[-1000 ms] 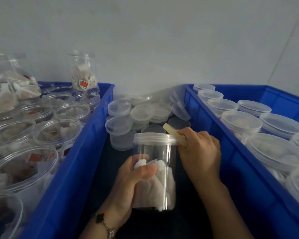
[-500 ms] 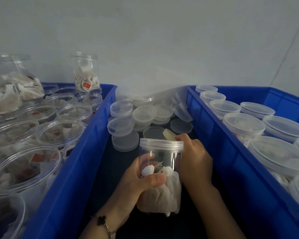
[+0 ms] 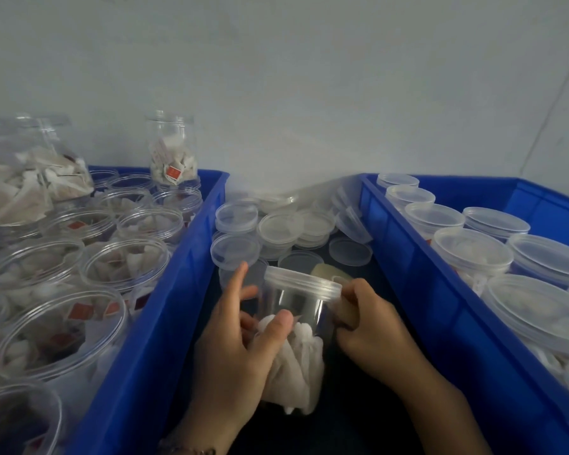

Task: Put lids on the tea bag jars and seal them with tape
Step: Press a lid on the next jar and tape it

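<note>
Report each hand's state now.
Left hand: holding the clear lidded plastic jar.
Right hand: fingers curled against that jar's side; grip contents cannot be told.

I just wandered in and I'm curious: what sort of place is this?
Probably a small packing station for tea. A blue bin holds open jars of tea bags, another blue bin holds lidded jars, and loose lids are piled between them.

Soft, even, bluish daylight, no hard shadows; faint glare on clear plastic, edges bowed, everything slightly soft.
</note>
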The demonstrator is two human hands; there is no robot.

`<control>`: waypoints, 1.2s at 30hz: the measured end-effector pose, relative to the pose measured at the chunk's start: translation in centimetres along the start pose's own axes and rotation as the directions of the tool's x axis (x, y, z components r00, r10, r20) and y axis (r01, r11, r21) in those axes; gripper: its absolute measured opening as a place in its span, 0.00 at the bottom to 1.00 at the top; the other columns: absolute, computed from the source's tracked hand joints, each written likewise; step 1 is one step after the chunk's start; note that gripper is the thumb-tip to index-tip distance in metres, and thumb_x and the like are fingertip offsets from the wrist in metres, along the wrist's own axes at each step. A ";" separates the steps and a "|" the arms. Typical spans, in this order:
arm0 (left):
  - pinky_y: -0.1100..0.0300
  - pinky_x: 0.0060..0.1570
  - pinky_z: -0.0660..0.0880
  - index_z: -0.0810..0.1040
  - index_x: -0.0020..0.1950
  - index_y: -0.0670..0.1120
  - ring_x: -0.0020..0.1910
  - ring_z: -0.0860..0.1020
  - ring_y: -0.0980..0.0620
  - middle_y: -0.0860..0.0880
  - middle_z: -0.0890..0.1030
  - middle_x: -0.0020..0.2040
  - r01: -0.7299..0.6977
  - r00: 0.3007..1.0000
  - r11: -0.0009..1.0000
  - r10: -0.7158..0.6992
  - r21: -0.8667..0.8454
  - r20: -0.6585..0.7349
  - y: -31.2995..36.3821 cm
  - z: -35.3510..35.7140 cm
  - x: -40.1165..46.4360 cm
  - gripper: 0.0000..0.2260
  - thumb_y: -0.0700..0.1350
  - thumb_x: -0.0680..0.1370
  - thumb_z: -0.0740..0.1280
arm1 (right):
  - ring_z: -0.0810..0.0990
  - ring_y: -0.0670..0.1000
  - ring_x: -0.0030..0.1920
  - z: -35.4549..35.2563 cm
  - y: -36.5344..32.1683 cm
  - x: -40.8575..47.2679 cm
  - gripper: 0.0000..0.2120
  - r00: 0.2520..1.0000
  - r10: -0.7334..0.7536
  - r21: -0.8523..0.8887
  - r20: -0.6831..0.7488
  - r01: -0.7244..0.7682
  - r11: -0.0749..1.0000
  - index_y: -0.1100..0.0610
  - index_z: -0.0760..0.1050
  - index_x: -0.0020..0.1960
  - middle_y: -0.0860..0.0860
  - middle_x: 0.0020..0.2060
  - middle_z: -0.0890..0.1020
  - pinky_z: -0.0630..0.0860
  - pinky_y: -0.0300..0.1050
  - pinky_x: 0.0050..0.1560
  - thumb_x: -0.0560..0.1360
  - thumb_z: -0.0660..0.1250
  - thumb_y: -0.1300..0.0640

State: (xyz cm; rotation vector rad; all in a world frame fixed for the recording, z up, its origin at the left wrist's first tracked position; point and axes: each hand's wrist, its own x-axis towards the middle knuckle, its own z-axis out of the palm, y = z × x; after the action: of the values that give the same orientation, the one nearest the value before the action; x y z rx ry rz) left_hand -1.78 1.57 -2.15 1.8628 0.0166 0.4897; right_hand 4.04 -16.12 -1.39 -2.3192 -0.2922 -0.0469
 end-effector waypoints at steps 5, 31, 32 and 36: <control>0.55 0.61 0.72 0.57 0.74 0.65 0.60 0.73 0.67 0.63 0.72 0.66 -0.009 1.000 0.999 0.008 -0.052 -0.019 0.6 0.9 -0.9 0.40 0.75 0.64 0.56 | 0.79 0.44 0.46 -0.2 -1.3 -0.7 0.23 0.991 -0.111 0.007 -0.078 0.112 0.994 0.47 0.69 0.66 0.47 0.51 0.79 0.78 0.40 0.46 0.74 0.67 0.63; 0.59 0.49 0.70 0.57 0.74 0.58 0.60 0.75 0.51 0.48 0.74 0.66 0.094 0.934 0.995 -0.078 0.029 -0.350 -1.0 1.3 1.0 0.51 0.64 0.54 0.72 | 0.67 0.33 0.33 -5.1 -5.8 -4.3 0.39 0.920 -0.364 -0.452 -0.143 0.266 0.851 0.38 0.67 0.67 0.29 0.32 0.64 0.68 0.34 0.36 0.61 0.47 0.24; 0.59 0.49 0.69 0.57 0.75 0.57 0.60 0.75 0.50 0.48 0.74 0.66 0.091 0.932 0.995 -0.074 0.030 -0.355 -0.9 1.3 0.9 0.51 0.63 0.54 0.72 | 0.67 0.33 0.33 -5.1 -6.0 -4.2 0.40 0.928 -0.348 -0.461 -0.131 0.253 0.850 0.37 0.66 0.67 0.30 0.32 0.64 0.67 0.32 0.36 0.60 0.44 0.24; 0.59 0.49 0.72 0.62 0.73 0.55 0.59 0.76 0.51 0.49 0.76 0.63 0.059 0.935 0.998 -0.045 0.030 -0.351 -0.7 1.0 0.9 0.49 0.61 0.54 0.74 | 0.72 0.38 0.35 -4.8 -5.7 -2.8 0.37 0.944 -0.300 -0.462 -0.136 0.207 0.862 0.38 0.67 0.67 0.32 0.32 0.67 0.68 0.31 0.37 0.63 0.43 0.26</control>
State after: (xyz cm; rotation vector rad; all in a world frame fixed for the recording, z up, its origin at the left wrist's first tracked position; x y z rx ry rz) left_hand -0.45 1.09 -2.73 1.7868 0.3165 0.7844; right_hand 0.35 -16.33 5.65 -2.6816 -0.5284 -0.5344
